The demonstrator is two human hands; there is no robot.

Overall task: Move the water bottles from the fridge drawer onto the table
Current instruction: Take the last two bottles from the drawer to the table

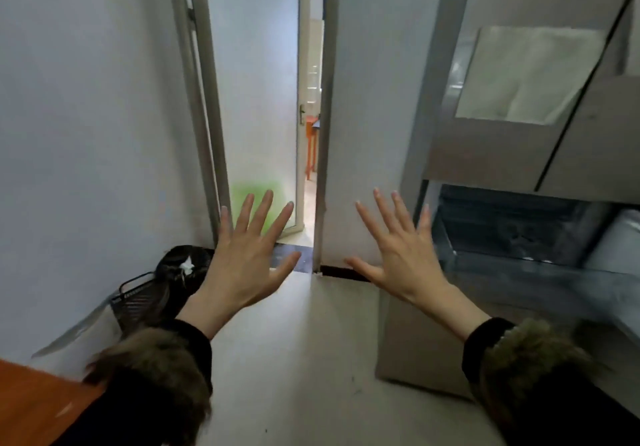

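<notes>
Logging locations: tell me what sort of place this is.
Probably a small kitchen or utility corner indoors: a fridge with its drawer open, a wire bin by the wall, and a doorway ahead.

Left hand (pixel 247 262): reaching forward at centre left, back facing the camera, fingers (pixel 266 210) spreading straight and pointing far, thumb angling right, holding nothing.

Right hand (pixel 398 255): mirroring at centre right, level with the left and well apart from it, fingers (pixel 382 208) fanning straight, thumb angling left, gripping nothing.

Forearms: extending from the near corners, converging slightly, wearing dark sleeves (pixel 162 383) with fur-trimmed cuffs, wrists showing bare.
</notes>
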